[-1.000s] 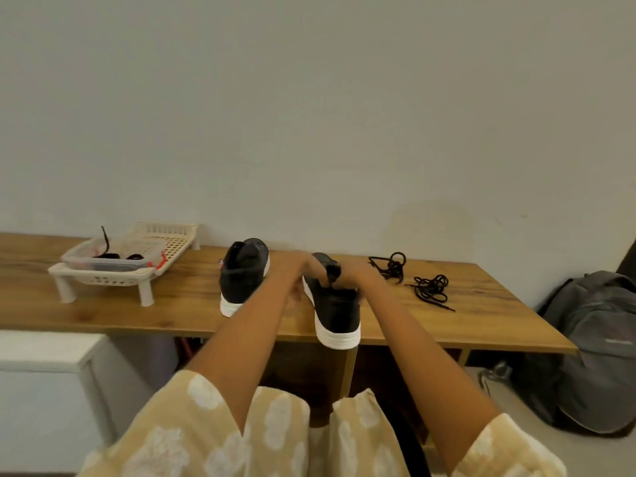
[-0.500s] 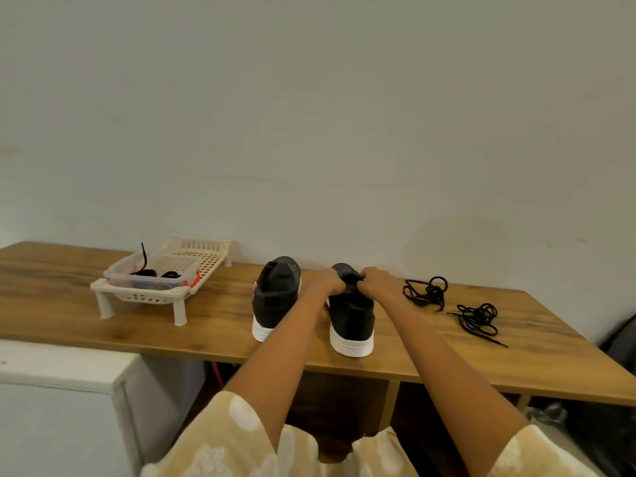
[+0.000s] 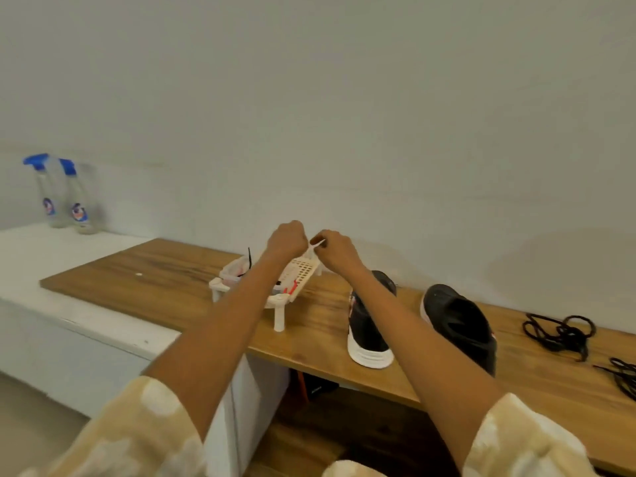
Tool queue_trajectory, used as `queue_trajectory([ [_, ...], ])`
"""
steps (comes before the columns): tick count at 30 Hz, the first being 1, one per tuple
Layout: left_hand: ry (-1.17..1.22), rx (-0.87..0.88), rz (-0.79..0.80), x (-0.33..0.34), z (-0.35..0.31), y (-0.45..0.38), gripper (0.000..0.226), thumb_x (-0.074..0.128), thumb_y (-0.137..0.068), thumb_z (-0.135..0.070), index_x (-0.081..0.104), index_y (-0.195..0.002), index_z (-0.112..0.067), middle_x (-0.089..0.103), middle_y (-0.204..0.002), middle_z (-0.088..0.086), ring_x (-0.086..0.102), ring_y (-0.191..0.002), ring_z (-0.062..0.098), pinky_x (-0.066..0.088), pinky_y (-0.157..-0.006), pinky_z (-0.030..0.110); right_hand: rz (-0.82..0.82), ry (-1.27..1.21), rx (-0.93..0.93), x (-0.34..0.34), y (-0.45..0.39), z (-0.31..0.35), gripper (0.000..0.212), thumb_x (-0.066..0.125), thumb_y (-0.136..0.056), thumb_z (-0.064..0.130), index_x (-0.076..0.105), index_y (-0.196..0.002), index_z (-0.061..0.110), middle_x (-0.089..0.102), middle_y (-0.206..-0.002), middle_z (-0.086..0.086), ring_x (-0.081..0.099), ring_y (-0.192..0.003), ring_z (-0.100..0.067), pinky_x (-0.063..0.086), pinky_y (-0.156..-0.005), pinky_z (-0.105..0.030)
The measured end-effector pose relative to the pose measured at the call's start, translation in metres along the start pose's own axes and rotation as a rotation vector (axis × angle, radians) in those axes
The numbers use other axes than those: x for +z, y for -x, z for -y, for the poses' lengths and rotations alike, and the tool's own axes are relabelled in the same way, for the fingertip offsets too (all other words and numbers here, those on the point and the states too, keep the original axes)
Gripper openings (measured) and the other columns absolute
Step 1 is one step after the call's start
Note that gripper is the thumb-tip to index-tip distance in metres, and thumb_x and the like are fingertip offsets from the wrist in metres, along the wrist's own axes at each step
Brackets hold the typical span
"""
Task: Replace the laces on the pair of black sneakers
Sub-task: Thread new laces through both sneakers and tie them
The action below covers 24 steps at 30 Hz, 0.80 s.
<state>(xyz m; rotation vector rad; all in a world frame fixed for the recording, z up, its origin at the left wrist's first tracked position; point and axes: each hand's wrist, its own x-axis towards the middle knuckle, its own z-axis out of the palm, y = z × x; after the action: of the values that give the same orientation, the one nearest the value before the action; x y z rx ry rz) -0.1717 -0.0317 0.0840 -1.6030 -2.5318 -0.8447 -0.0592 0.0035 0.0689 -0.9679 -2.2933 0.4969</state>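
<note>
Moved off the sneakers (image 3: 370, 325) to the tray (image 3: 303, 270); left hand (image 3: 287, 241) and right hand (image 3: 332, 247) pinching a pale lace (image 3: 315, 248). Looks floppy, so best gripped by the tips.

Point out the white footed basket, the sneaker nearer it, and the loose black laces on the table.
white footed basket (image 3: 279, 313): head view, on its front leg.
nearer sneaker (image 3: 370, 354): head view, on its white heel sole.
loose black laces (image 3: 559, 332): head view, on the tangled coil's middle.

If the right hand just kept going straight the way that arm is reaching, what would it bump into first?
Probably the white strip it pinches, then the left hand right beside it. Past those, likely the pale wall behind the cream tray, though depth is hard to judge.
</note>
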Motion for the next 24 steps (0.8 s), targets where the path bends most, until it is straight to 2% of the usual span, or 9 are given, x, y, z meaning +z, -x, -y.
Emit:
queue_trajectory([
  [4,-0.148,-0.072,0.136,-0.013,0.065,-0.016,0.023,0.056,-0.089,-0.003,0.066,-0.109,-0.002,0.066,-0.111,0.015,0.062,-0.103,0.027,0.051,-0.088,0.034,0.246,0.154,-0.066,0.049,-0.036,0.032,0.031,0.05,-0.092,0.006,0.064,-0.119,0.012,0.063,-0.122,-0.009,0.061,-0.105,-0.024,0.051,-0.085,-0.033],
  [7,-0.256,-0.032,0.264,-0.002,0.087,-0.028,0.023,0.06,-0.088,-0.004,0.064,-0.111,-0.002,0.066,-0.11,0.012,0.062,-0.102,0.025,0.048,-0.082,0.028,0.352,0.241,-0.08,0.075,-0.055,0.035,0.033,0.049,-0.092,0.004,0.064,-0.121,0.01,0.066,-0.117,-0.01,0.063,-0.096,-0.023,0.05,-0.078,-0.03],
  [11,-0.366,0.058,0.348,0.027,0.098,-0.046,0.029,0.066,-0.086,-0.018,0.059,-0.113,-0.009,0.066,-0.11,0.007,0.061,-0.097,0.023,0.048,-0.089,0.032,0.331,0.265,-0.09,0.089,-0.072,0.018,0.028,0.049,-0.092,0.005,0.066,-0.113,0.008,0.068,-0.109,-0.009,0.064,-0.094,-0.024,0.05,-0.075,-0.029],
  [15,-0.41,0.093,0.411,0.047,0.11,-0.056,0.026,0.066,-0.086,-0.026,0.067,-0.111,-0.017,0.068,-0.11,0.001,0.061,-0.098,0.02,0.048,-0.093,0.034,0.255,0.165,-0.109,0.087,-0.079,-0.002,0.029,0.048,-0.09,0.0,0.071,-0.102,0.013,0.067,-0.113,-0.002,0.063,-0.093,-0.018,0.05,-0.078,-0.027],
  [19,-0.384,0.158,0.268,0.049,0.111,-0.058,0.021,0.067,-0.085,-0.031,0.072,-0.104,-0.023,0.071,-0.101,-0.004,0.063,-0.093,0.016,0.043,-0.086,0.029,0.201,0.091,-0.106,0.082,-0.082,-0.014,0.029,0.048,-0.087,0.0,0.071,-0.095,0.015,0.068,-0.109,-0.002,0.057,-0.076,-0.011,0.043,-0.064,-0.023],
  [22,-0.267,0.165,0.167,0.034,0.104,-0.059,0.02,0.066,-0.085,-0.031,0.073,-0.103,-0.023,0.071,-0.099,-0.003,0.062,-0.094,0.017,0.041,-0.084,0.03,0.146,-0.027,-0.107,0.075,-0.081,-0.019,0.027,0.054,-0.087,0.005,0.065,-0.11,0.014,0.064,-0.115,-0.005,0.059,-0.098,-0.017,0.043,-0.076,-0.024],
  [24,-0.067,0.134,0.096,0.019,0.094,-0.06,0.018,0.067,-0.084,-0.025,0.074,-0.1,-0.02,0.072,-0.096,0.0,0.063,-0.088,0.017,0.047,-0.082,0.032,0.129,-0.185,-0.094,0.067,-0.078,-0.019,0.04,0.06,-0.089,0.014,0.053,-0.128,0.014,0.056,-0.122,-0.003,0.054,-0.108,-0.017,0.04,-0.08,-0.022],
])
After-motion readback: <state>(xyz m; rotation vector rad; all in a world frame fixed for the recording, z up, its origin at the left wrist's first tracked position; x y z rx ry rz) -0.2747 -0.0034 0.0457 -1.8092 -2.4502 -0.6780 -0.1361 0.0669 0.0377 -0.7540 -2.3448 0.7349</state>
